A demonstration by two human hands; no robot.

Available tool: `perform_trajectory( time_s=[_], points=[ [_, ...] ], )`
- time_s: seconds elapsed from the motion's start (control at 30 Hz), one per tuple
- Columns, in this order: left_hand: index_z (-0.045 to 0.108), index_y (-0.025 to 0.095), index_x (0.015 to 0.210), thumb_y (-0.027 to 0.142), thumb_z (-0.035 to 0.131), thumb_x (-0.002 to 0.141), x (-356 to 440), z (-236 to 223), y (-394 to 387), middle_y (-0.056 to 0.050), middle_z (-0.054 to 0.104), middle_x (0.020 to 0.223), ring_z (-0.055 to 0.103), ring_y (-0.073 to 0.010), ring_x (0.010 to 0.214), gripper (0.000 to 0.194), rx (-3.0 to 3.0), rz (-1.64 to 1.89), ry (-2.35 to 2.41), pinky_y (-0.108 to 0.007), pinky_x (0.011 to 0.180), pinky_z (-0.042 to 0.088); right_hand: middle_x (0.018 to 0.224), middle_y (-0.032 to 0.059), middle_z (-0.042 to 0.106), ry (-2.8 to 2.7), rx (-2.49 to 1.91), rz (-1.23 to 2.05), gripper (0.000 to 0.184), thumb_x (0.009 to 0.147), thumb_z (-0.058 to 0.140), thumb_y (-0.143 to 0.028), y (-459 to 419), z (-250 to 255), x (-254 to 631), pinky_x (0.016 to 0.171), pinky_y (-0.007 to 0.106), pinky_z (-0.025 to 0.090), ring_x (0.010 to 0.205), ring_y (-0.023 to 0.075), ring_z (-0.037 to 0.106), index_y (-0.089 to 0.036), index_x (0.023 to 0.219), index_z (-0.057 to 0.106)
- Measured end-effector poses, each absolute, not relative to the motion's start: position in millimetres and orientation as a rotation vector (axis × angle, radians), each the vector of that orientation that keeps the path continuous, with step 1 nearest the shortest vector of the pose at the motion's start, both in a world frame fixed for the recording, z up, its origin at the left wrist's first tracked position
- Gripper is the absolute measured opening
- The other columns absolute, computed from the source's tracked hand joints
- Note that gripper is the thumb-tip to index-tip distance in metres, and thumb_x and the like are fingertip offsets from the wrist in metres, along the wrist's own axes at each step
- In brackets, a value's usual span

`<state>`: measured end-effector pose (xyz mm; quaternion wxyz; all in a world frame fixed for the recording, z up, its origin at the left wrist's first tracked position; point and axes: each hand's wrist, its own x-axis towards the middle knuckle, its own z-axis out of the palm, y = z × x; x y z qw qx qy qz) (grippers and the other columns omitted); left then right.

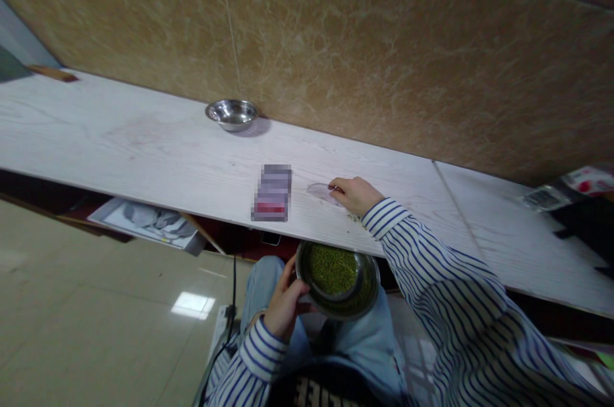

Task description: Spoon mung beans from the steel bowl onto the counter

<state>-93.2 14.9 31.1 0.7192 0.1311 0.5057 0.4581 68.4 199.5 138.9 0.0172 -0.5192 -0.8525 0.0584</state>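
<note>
Grains (332, 267) in front bowl (368, 298) — back bowl (233, 116) behind flat item (273, 193) on counter (144, 148)

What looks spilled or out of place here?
A few greenish bits lie loose on the white counter, beside the right hand. They look spilled, since similar green grains fill much of the metal bowl in the left hand.

Marbled brown wall (336, 42), pale tiled floor (96, 304)
</note>
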Motion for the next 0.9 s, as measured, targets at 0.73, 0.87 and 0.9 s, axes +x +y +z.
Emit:
perform_trajectory(
  time_s=[0.73,0.87,0.9],
  points=[
    [0.043,0.028,0.137,0.011,0.055,0.061,-94,35,19,-0.005,0.063,0.107,0.059,-0.0134,0.066,0.078,0.274,1.035,1.111,-0.027,0.051,0.051,0.095,0.0045,0.071,-2.691,-1.556,0.21,0.028,0.091,0.046,-0.03,188,135,62,0.071,0.026,0.042,0.085,0.0182,0.064,-0.023,0.111,0.063],
    [0.041,0.027,0.138,0.011,0.055,0.061,-94,36,18,-0.005,0.064,0.101,0.058,-0.0131,0.061,0.08,0.283,1.038,1.12,-0.027,0.048,0.051,0.097,0.0048,0.071,-2.713,-1.515,0.235,0.028,0.091,0.045,-0.029,179,136,62,0.073,0.026,0.042,0.086,0.0184,0.064,-0.021,0.111,0.063],
    [0.041,0.027,0.138,0.011,0.054,0.061,-93,36,18,-0.004,0.064,0.098,0.058,-0.0131,0.06,0.08,0.284,1.034,1.122,-0.027,0.047,0.05,0.098,0.0049,0.071,-2.72,-1.504,0.242,0.028,0.091,0.045,-0.029,176,136,62,0.073,0.026,0.041,0.087,0.0182,0.064,-0.021,0.111,0.063]
  ],
)
